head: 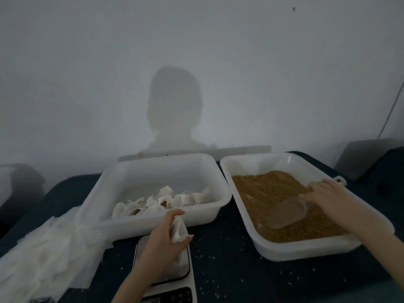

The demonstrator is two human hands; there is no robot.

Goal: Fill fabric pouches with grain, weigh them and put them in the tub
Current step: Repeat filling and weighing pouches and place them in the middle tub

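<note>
— While the left hand (162, 239) pinches an empty white fabric pouch (178, 230) just above the digital scale (168, 272), what's the right hand (323, 193) doing?

— Fingers curled round the handle of a clear plastic scoop (285, 213), which lies on the brown grain (273, 197) in the right-hand white tub (306, 248). Judging by the pose, she or he is abt to load a scoopful.

— Why hold the pouch there?

— Prob. so it sits close to both grain and scale: fill, then set straight down to weigh. Thumb and fingers look closed on the pouch near its top; can't tell if the mouth is open.

— And the finished ones?

— Pouches (166, 202) lie along the near side of the left tub (153, 224), w/ brownish fill showing in a few. That tub stands just behind the scale, a short drop-off.

— Spare stock?

— A heap of white fabric blanks (48, 254) at far left on the dark table (223, 270), touching the left tub's corner. Stray pale grains dot the tabletop btw. scale and grain tub, so spills seem a risk.
</note>
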